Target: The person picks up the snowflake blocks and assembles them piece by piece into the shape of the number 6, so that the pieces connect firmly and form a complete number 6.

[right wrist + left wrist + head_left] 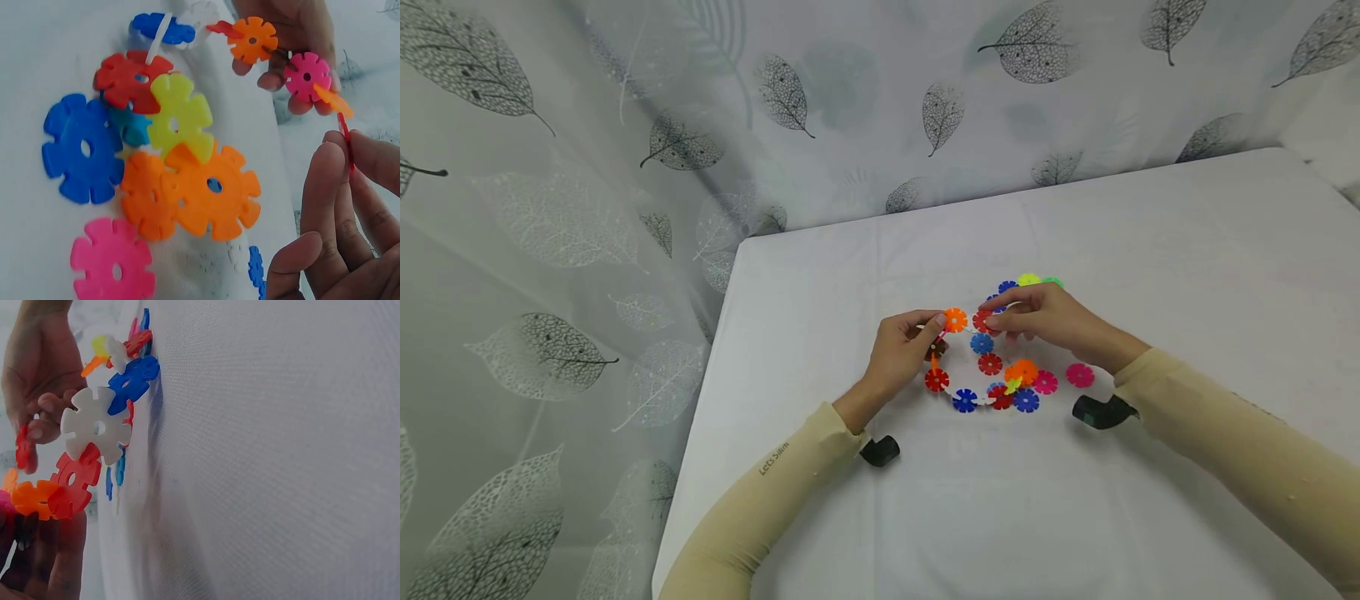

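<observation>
My left hand pinches the end of a chain of slotted plastic discs. A pink disc is at its fingertips, with an orange disc joined beside it. Down from there the chain runs through a red disc, a white disc and a blue disc. Between thumb and fingers, my right hand pinches another red disc, edge-on in the right wrist view. Its edge meets the tip of the orange disc; whether they interlock I cannot tell.
More discs lie on the white tablecloth: a large orange disc, a yellow-green disc and a loose-looking pink disc. Blue and lime discs sit behind my right hand. A leaf-patterned curtain hangs beyond the table.
</observation>
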A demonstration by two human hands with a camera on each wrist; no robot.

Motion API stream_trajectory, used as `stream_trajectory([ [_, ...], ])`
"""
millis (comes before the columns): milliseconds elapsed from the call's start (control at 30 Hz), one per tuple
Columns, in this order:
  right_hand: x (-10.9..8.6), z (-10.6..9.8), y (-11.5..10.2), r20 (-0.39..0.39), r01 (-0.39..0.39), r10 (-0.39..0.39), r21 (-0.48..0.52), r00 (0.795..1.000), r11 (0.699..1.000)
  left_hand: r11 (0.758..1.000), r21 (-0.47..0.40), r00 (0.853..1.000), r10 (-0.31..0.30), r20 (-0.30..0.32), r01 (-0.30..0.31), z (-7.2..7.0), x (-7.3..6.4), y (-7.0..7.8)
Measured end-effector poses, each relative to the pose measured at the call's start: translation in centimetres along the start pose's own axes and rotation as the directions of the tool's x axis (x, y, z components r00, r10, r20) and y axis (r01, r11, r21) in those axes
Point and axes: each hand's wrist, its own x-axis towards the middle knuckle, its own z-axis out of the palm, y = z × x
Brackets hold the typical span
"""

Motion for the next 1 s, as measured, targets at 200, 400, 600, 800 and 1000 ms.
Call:
stream_trajectory([
  [200,0.1,0.2,-0.2,0.008,-0.024,0.023,0.067,1.0,0.997,1.0,-0.008,1.0,-0.001,0.005,0.001,0.0,0.0,-0.1],
  [400,0.3,0.5,-0.1,0.02,-0.023,0.021,0.109,1.0,0.994,1.0,-0.008,1.0,0.017,0.017,-0.017,-0.1,0.0,-0.2],
  [600,0.5,0.7,-0.2,0.014,-0.03,0.028,0.114,1.0,0.993,1.0,-0.012,1.0,0.021,0.02,-0.021,-0.1,0.0,-0.3],
  [800,0.5,0.9,-0.4,0.013,-0.039,0.038,0.136,0.999,0.99,1.0,-0.005,1.0,0.011,0.015,-0.011,-0.1,-0.2,-0.1],
  [1000,0.5,1.2,-0.9,0.013,-0.053,0.052,0.153,0.999,0.987,0.999,0.005,0.999,0.034,0.017,-0.034,-0.1,-0.2,-0.2],
])
